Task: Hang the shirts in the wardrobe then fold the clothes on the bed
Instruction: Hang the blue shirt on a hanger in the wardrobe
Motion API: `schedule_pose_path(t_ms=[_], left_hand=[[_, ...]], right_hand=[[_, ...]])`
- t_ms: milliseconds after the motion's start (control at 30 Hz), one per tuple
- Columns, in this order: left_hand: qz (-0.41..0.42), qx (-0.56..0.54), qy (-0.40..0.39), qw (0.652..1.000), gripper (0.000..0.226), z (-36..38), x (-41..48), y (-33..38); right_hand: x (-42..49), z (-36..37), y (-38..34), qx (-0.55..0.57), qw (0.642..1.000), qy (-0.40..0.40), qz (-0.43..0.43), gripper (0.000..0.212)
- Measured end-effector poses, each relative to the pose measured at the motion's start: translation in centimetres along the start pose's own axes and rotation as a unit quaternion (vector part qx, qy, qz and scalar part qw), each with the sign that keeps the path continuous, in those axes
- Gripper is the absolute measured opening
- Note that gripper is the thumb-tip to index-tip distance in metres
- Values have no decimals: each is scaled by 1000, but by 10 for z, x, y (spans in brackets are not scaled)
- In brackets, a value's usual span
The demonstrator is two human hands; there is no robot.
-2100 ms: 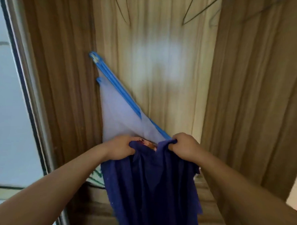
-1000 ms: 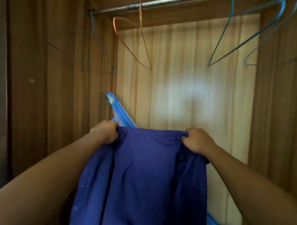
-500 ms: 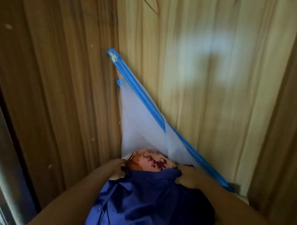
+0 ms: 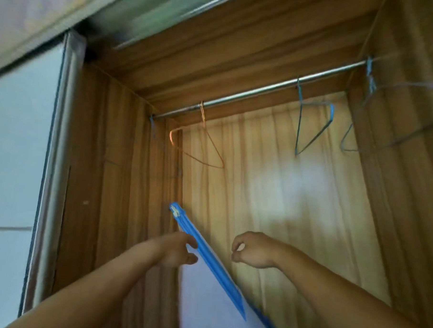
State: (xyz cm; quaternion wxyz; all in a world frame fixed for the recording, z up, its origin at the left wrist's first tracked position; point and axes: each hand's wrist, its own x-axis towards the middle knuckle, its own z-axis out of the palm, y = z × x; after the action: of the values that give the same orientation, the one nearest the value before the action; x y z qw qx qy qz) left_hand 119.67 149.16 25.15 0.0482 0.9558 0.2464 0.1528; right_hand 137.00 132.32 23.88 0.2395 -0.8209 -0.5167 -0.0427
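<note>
Both my hands are raised inside the open wardrobe and hold nothing. My left hand [image 4: 178,251] hovers beside the blue zip edge of a white storage bag [image 4: 207,259], fingers loosely bent. My right hand [image 4: 252,249] is to the right of that bag, fingers loosely curled. Above them a metal rail [image 4: 258,91] carries empty wire hangers: an orange hanger [image 4: 202,148] on the left, a blue hanger [image 4: 311,125] in the middle and a greyish-blue hanger [image 4: 391,114] on the right. No shirt or other garment is in view.
Wooden walls [image 4: 125,184] enclose the wardrobe on the left, back and right. A sliding door with a metal frame [image 4: 54,156] stands at the left. The storage bag leans diagonally across the lower back corner.
The dark blue garment that both hands gripped is out of view and the hands are empty. My view has tilted up from the wardrobe's bottom to the rail and hangers.
</note>
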Motion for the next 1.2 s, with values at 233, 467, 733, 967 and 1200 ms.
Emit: schedule_pose_path(t_ms=[233, 467, 733, 967, 1200], left_hand=[[34, 9, 160, 986, 48, -132, -28, 37], [32, -305, 337, 890, 71, -182, -27, 51], [20, -404, 313, 859, 44, -186, 7, 64], [38, -419, 394, 817, 52, -184, 19, 58], [56, -384, 440, 810, 41, -157, 2, 27]], right_hand=[[-14, -99, -56, 9, 974, 218, -69, 22], [-29, -101, -46, -15, 963, 260, -66, 22], [-36, -85, -26, -33, 965, 257, -48, 29], [-39, -77, -5, -50, 968, 246, -24, 20], [-24, -60, -7, -24, 969, 244, -18, 27]])
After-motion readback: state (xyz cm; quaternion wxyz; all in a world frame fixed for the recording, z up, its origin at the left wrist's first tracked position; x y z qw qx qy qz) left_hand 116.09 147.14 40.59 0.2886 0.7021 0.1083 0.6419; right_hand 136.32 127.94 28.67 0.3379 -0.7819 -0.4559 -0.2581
